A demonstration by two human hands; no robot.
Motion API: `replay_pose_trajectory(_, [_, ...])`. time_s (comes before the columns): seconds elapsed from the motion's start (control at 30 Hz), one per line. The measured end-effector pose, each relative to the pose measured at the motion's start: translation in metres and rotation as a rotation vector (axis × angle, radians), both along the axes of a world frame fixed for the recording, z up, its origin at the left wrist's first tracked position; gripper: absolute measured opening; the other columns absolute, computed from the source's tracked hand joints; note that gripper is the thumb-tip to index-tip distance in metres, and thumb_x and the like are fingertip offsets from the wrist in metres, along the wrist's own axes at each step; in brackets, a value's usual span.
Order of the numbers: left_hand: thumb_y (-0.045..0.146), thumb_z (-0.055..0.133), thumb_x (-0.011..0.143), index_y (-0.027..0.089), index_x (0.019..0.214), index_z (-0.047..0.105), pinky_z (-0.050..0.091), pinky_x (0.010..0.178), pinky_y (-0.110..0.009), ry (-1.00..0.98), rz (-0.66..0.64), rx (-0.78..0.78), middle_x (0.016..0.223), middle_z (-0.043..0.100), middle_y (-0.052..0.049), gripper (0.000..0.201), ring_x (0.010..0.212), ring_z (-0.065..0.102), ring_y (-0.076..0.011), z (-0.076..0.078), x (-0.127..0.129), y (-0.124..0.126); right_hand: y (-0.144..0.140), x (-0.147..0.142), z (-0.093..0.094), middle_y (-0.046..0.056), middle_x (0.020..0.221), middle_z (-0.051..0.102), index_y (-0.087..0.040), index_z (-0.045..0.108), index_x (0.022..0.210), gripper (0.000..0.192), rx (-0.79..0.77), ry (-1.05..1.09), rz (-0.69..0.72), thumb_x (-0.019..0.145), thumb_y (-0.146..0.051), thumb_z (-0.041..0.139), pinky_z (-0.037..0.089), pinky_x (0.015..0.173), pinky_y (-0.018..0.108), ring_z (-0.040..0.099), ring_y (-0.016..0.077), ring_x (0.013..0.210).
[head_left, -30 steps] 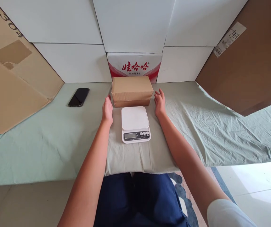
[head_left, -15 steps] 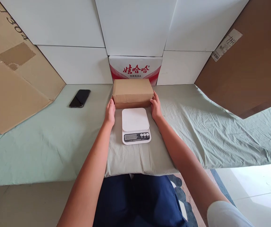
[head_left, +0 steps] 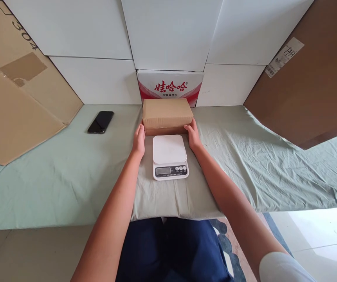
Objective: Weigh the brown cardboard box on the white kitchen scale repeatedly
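Observation:
A small brown cardboard box (head_left: 167,113) stands behind a white kitchen scale (head_left: 170,150) on the cloth-covered table. My left hand (head_left: 139,139) grips the box at its left side, thumb toward the front corner. On the opposite side my right hand (head_left: 193,133) holds it, with the thumb on the front face near the lower right. The other fingers of both hands are partly hidden along the sides. Nothing lies on the scale's platform, and its display looks blank.
A black phone (head_left: 100,122) lies to the left on the green cloth (head_left: 56,176). Behind the small box stands a red and white carton (head_left: 170,84) against white panels (head_left: 171,31). Large cardboard sheets flank the table, one left (head_left: 24,105) and one right (head_left: 309,90).
The whole view has shifted slightly, so everything sits a little further right. My right thumb has slid a bit inward on the box's front. Both hands remain on the box.

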State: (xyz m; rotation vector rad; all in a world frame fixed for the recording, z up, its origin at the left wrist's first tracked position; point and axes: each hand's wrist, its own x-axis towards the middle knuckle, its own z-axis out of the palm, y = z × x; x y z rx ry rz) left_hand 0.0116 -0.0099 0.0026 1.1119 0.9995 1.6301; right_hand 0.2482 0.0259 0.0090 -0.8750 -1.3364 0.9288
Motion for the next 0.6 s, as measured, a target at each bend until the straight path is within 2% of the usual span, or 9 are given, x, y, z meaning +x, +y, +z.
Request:
replay_pose_trajectory(0.17, [0.075,0.059,0.086,0.027,0.144,0.059,0.028,0.130,-0.040,0.000,0.001,-0.014,0.163,0.049,-0.007,0.076,0.157,0.036,-0.0272,-0.003,0.000,0.001,-0.005,-0.003,0.004,0.003,0.150,0.057,-0.030,0.049,0.141,0.064,-0.021,-0.052,-0.034,0.079,-0.038,0.061,0.031,0.129,0.053,0.045,0.0296,0.142])
replay_pose_trajectory(0.3, [0.071,0.055,0.091,0.027,0.144,0.060,0.025,0.131,-0.040,0.078,0.018,0.070,0.164,0.049,-0.006,0.069,0.159,0.034,-0.0265,0.007,0.000,-0.014,-0.020,-0.003,0.011,0.004,0.159,0.047,-0.032,0.038,0.150,0.073,0.077,-0.088,-0.048,0.082,-0.045,0.063,0.028,0.130,0.053,0.041,0.0297,0.148])
replay_pose_trajectory(0.47, [0.068,0.049,0.095,0.029,0.153,0.051,0.026,0.130,-0.041,0.181,-0.007,0.227,0.164,0.047,-0.007,0.070,0.159,0.033,-0.0288,0.026,0.004,-0.068,-0.061,0.004,0.023,0.010,0.159,0.044,-0.032,0.032,0.154,0.080,0.241,-0.189,-0.136,0.086,-0.060,0.063,0.027,0.131,0.056,0.035,0.0335,0.155])
replay_pose_trajectory(0.6, [0.075,0.051,0.090,0.028,0.156,0.046,0.026,0.131,-0.043,0.207,0.021,0.236,0.166,0.044,-0.008,0.081,0.161,0.027,-0.0327,0.026,0.007,-0.116,-0.099,0.008,0.018,0.011,0.162,0.039,-0.034,0.026,0.156,0.083,0.235,-0.200,-0.141,0.087,-0.065,0.060,0.020,0.133,0.061,0.027,0.0354,0.159])
